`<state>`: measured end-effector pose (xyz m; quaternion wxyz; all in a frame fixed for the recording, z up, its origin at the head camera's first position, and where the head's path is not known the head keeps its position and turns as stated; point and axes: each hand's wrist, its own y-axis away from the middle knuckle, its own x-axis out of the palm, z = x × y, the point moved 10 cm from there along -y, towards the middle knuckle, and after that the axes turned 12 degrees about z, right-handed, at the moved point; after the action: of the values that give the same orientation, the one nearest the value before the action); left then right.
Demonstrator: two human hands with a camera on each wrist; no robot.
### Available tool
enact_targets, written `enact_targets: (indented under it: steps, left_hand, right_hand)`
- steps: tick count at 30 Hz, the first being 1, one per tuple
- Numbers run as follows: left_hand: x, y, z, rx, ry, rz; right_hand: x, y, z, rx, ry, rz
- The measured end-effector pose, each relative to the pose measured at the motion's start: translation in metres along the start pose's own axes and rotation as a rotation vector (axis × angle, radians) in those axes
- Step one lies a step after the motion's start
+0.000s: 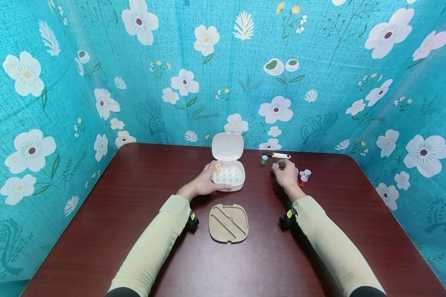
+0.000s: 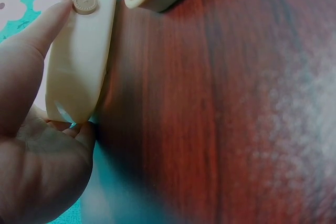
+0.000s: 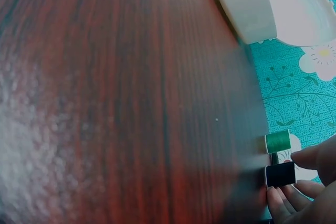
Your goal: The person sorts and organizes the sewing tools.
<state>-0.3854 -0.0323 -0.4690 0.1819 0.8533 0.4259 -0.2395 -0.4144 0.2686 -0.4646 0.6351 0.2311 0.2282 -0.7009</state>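
Observation:
My left hand (image 1: 205, 181) grips the left side of a white sewing box (image 1: 238, 187), thumb along its front and fingers round behind. Its lid (image 1: 227, 146) stands open at the back. One orange thread spool (image 1: 218, 168) sits at the back left among the small pegs inside. In the left wrist view the thumb reaches beside a round button on the box's front (image 2: 85, 3). My right hand (image 1: 287, 175) pinches a black thread spool (image 3: 281, 174) between thumb and fingers, at the table. Just beside it stands a green thread spool (image 3: 278, 141).
A beige tray (image 1: 228, 222) with diagonal ridges lies in front of the box. A black-and-white tool (image 1: 280, 155) lies behind the right hand. Several spools, one of them red (image 1: 302, 180), are grouped right of that hand. A flowered cloth (image 1: 186, 111) hangs behind the table.

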Motion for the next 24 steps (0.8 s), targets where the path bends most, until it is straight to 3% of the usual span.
enact_targets:
  steps: [24]
  left_hand:
    - [0.0003,0.0,0.0014,-0.019,-0.012,-0.002]
  right_hand:
    - [0.0034,-0.0022,-0.0044,-0.004,-0.015,0.039]
